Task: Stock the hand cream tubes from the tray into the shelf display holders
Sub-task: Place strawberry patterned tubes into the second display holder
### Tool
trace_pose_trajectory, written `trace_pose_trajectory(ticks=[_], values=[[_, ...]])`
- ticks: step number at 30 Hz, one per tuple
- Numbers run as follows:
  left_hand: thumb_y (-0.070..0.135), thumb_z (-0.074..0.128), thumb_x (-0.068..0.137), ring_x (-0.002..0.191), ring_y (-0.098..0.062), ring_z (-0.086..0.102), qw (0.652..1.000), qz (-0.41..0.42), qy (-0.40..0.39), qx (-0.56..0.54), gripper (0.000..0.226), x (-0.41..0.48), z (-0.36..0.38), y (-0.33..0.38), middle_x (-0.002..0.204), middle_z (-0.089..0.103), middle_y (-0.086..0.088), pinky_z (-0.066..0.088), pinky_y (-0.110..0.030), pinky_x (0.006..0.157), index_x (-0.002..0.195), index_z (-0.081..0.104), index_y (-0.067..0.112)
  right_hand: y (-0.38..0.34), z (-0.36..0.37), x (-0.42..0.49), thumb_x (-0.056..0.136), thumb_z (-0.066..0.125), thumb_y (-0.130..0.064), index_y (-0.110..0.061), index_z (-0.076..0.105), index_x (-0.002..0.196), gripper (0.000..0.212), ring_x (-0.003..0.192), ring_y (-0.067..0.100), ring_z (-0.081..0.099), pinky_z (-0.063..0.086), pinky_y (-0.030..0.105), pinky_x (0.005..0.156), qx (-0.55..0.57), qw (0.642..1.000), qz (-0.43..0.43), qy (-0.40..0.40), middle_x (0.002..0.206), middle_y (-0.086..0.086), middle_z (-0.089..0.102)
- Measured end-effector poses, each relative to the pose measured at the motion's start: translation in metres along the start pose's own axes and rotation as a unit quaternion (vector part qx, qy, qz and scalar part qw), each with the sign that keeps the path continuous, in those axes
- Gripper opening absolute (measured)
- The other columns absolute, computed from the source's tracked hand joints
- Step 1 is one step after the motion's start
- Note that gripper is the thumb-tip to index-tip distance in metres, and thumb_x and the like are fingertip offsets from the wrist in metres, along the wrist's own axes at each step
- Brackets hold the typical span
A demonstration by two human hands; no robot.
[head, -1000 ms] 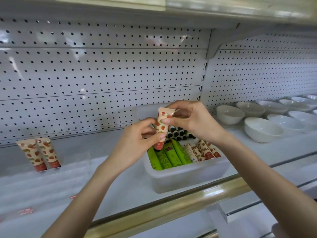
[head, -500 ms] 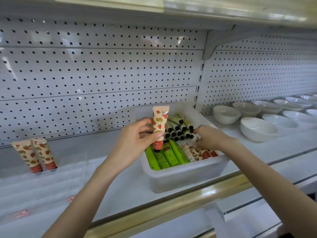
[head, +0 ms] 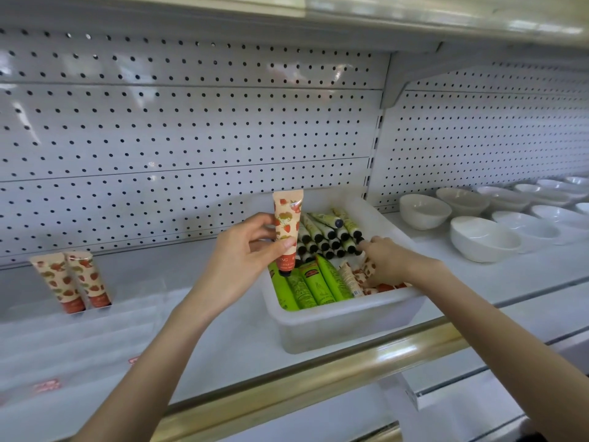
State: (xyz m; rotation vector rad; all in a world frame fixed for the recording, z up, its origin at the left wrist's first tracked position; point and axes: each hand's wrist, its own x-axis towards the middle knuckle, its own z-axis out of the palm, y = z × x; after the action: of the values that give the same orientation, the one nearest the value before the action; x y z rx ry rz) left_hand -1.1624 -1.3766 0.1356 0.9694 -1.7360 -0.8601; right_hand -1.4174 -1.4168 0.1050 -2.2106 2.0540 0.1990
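Fingers (head: 255, 220) of my left hand (head: 242, 253) curl round one strawberry tube (head: 287, 223), thumb across its front. It's upright, cap down, over the tray's 9 o'clock edge. Tray (head: 350, 317) sits mid-shelf, with clear display holders (head: 79, 333) at its 9 o'clock and white bowls (head: 484, 239) at its 3 o'clock. My right hand (head: 393, 263) reaches into the tray's 3 o'clock side, index finger straight against the black-capped tubes (head: 323, 234). Its other fingers are buried among the tubes, so I can't tell if they grip. Green tubes (head: 314, 283) lie at the tray's 7 o'clock. Two stocked tubes (head: 71, 282) stand in the holders.
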Motion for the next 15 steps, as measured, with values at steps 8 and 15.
trace_pose_trajectory(ticks=[8,15], values=[[0.018,0.068,0.081,0.091,-0.01,0.067,1.0,-0.02,0.008,0.006,0.018,-0.005,0.001,0.002,0.097,0.071,0.005,0.052,-0.04,0.088,0.098,0.063,0.023,-0.003,-0.004,-0.007,0.081,0.07,-0.013,-0.01,0.037,0.134,0.062,0.102,0.02,0.054,0.045,0.025,0.078,0.099,0.994,-0.016,-0.035,0.122,0.009,0.055],[0.02,0.068,0.079,0.088,-0.011,0.068,0.999,-0.033,0.038,0.0,0.018,-0.012,-0.003,0.007,0.093,0.072,0.005,0.052,-0.041,0.088,0.096,0.064,0.026,-0.005,-0.008,-0.006,0.082,0.068,-0.02,-0.008,0.054,0.082,0.018,0.073,0.021,0.051,0.04,0.026,0.058,0.051,0.998,0.01,-0.046,0.086,0.009,0.056]])
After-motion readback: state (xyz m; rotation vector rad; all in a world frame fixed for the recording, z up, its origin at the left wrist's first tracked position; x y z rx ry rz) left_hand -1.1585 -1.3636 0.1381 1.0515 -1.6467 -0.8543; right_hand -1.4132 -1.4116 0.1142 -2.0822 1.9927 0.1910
